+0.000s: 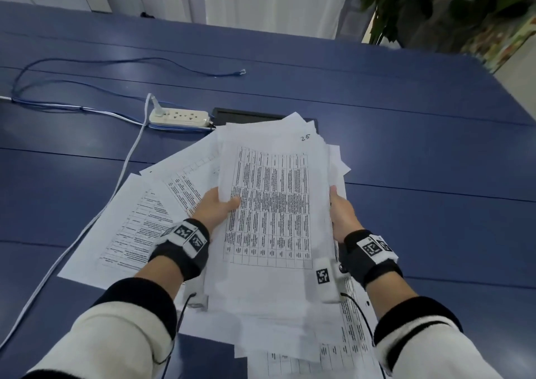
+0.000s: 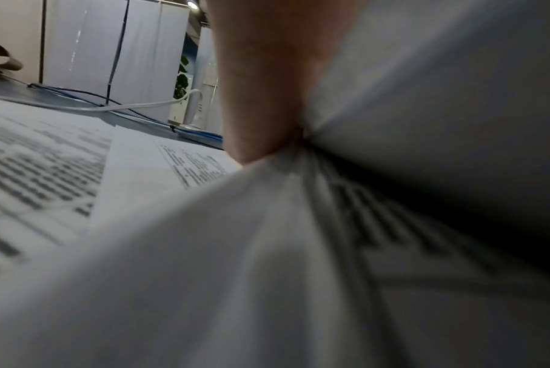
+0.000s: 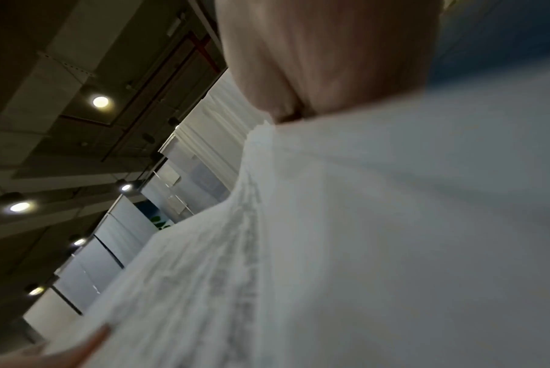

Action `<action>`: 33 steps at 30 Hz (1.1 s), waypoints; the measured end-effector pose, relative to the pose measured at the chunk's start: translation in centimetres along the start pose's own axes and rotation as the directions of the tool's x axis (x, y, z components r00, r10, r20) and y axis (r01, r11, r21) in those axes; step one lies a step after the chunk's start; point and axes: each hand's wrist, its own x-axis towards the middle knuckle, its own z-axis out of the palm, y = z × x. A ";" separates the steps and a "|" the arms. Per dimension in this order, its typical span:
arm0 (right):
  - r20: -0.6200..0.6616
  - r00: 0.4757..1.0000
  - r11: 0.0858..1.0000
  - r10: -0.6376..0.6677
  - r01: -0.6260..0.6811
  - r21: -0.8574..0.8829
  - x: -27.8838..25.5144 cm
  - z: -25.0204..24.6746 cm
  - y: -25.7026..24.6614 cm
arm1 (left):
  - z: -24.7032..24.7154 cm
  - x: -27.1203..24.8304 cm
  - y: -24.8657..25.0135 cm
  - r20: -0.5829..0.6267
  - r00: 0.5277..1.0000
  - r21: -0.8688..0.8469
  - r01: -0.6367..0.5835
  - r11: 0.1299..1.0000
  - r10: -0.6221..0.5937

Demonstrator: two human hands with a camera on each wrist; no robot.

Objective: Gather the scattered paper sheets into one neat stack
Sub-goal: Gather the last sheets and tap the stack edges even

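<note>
A thick bundle of printed paper sheets (image 1: 272,204) is held up above the blue table (image 1: 406,146), its edges uneven. My left hand (image 1: 216,207) grips its left edge, thumb on the top page. My right hand (image 1: 342,213) grips the right edge. More sheets (image 1: 136,230) lie fanned out flat on the table to the left, and others (image 1: 333,352) lie under the bundle near me. In the left wrist view the held bundle (image 2: 424,124) fills the right side, above the flat sheets (image 2: 46,174). The right wrist view shows the bundle's edge (image 3: 361,224) against my palm.
A white power strip (image 1: 179,117) with a white cable (image 1: 124,169) lies left of the papers, blue cables (image 1: 87,62) beyond it. A dark floor-box lid (image 1: 246,116) is set in the table behind the bundle. A potted plant (image 1: 435,7) stands at the far right.
</note>
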 end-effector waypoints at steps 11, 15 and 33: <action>0.243 0.970 0.994 -0.011 -0.015 0.106 1.3 -3.1 0.2 | -2.8 -1.9 3.0 0.033 0.972 -0.234 -0.217 0.948 0.231; 0.277 0.961 0.995 -0.010 0.037 -0.092 -0.6 -1.3 0.0 | -3.1 -0.9 1.1 -0.024 0.999 -0.078 -0.033 0.996 0.031; -0.020 0.665 0.657 -0.747 0.742 0.133 -11.5 0.2 -10.9 | -3.9 -7.9 11.9 -0.167 0.693 -0.089 -0.720 0.689 0.702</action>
